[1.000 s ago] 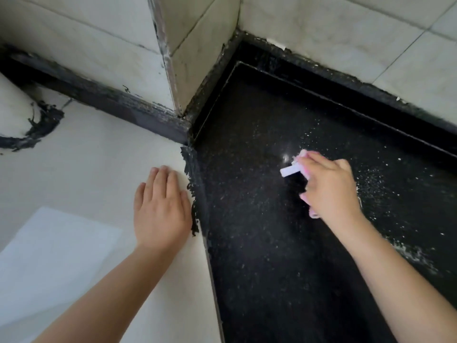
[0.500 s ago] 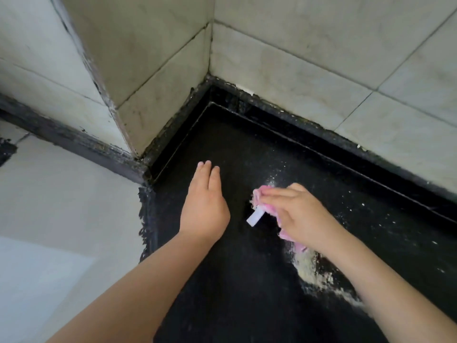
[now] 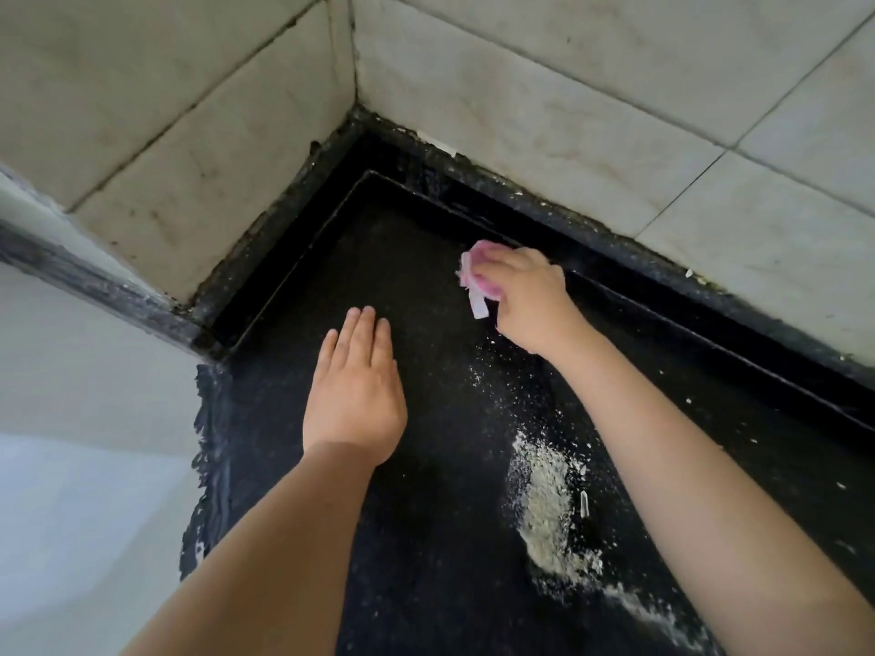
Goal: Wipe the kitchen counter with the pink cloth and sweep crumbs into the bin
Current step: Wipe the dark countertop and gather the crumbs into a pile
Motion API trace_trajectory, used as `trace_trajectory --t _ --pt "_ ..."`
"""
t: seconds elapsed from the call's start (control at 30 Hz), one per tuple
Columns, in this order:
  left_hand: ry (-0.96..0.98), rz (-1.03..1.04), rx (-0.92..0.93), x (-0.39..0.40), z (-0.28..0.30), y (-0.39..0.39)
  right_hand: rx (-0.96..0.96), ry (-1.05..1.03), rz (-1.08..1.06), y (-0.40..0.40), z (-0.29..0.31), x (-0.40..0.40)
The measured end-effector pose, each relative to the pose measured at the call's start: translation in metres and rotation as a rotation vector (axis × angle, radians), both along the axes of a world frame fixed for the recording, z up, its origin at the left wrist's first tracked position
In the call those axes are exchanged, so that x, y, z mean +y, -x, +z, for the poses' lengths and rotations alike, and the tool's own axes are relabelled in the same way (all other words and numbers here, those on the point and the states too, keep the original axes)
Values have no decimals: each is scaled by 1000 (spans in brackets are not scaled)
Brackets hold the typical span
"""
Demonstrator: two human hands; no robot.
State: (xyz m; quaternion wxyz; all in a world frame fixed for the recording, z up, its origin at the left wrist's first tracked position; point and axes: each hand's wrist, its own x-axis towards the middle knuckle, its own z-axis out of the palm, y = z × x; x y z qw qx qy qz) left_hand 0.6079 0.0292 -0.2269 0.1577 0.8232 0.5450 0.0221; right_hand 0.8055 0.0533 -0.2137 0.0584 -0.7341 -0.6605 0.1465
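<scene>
Right of frame centre, our right hand [image 3: 525, 300] is clenched on the bunched pink cloth [image 3: 478, 272] against the black worktop [image 3: 426, 537], our left hand [image 3: 355, 390] lies flat and empty, and the cloth, judged soft and light, suits a whole-fist hold above the crumbs [image 3: 549, 508].

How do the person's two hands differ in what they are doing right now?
The right hand is curled shut around the pink cloth; the left hand is open, flat and holds nothing. The right hand is nearer the tiled wall; the left hand lies nearer the counter's left edge. Both are over the black counter, palms down.
</scene>
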Motion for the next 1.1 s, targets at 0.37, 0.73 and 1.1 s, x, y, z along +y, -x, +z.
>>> trace_trajectory --t 0.37,0.73,1.1 --pt "15 13 15 1 1 -3 438 185 284 -25 53 -46" --pt "-24 16 -29 0 -3 -2 270 36 473 -2 3 -81" --pt "-52 23 -39 0 -5 -2 51 -174 244 -53 5 -20"
